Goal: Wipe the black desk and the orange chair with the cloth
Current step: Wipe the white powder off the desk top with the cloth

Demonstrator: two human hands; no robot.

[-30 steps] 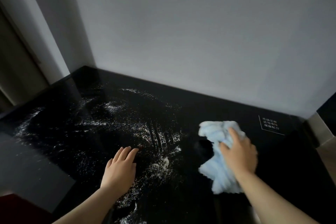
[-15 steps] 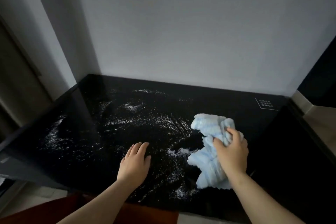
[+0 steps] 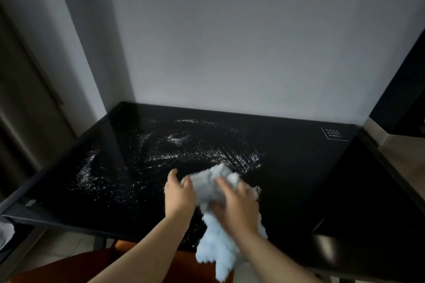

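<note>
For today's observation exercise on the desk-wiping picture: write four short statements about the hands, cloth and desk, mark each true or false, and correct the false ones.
1. The right hand grips the light blue cloth. True.
2. The black desk is free of white specks. False: white specks lie scattered over its left and middle.
3. The left hand is at the cloth's left edge. True.
4. The cloth lies spread flat on the desk. False: it is bunched up, one end hanging past the front edge.

A: Where is there room on the worktop?
B: Left and right of the cloth, flat open surface.
A: What blocks?
B: The wall behind it; chair below its front edge.
</note>
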